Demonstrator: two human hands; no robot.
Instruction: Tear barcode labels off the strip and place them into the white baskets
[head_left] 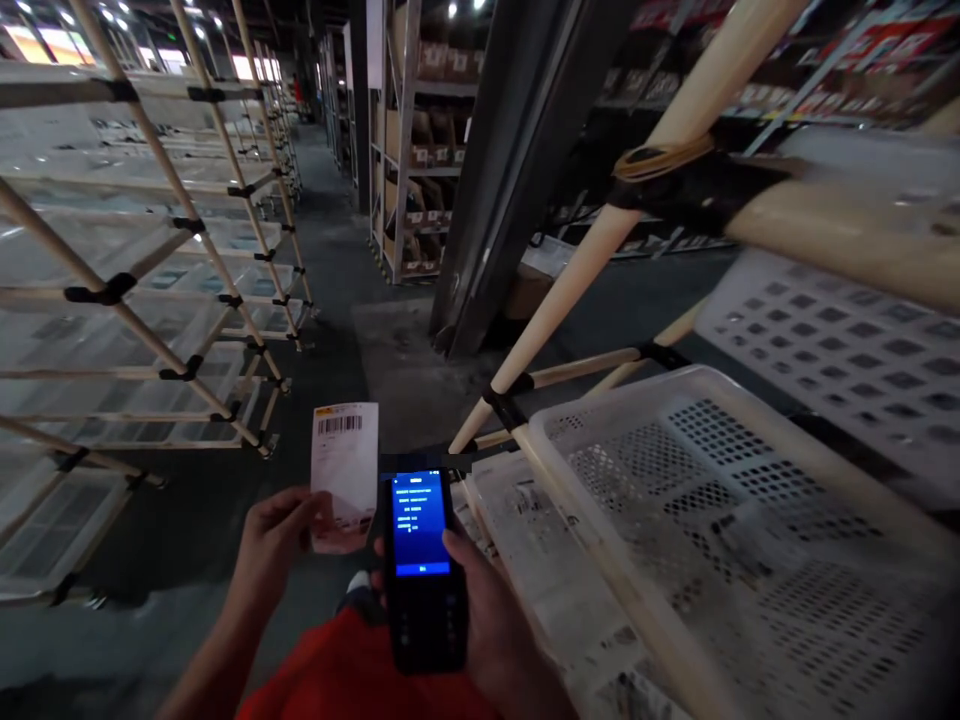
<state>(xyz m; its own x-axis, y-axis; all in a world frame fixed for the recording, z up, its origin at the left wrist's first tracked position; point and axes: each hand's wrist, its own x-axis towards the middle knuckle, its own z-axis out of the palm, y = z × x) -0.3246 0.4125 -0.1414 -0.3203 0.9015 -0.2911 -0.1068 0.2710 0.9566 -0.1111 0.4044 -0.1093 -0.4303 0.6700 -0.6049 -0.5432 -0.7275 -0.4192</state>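
My left hand [281,535] pinches a white paper slip [345,470] with a barcode at its top, held upright just left of the scanner. My right hand [487,610] is wrapped round a black handheld scanner [421,570], its blue screen lit and facing me, thumb resting at the screen's right edge. Both hands are low in the middle of the view, above a red garment [352,670].
A white perforated plastic basket [622,420] sits on a rack of cream tubes [570,280] at my right, with bagged items below it. Tube racks with clear trays [150,290] line the left. A dark aisle floor [337,260] runs ahead between shelving and a grey pillar [510,170].
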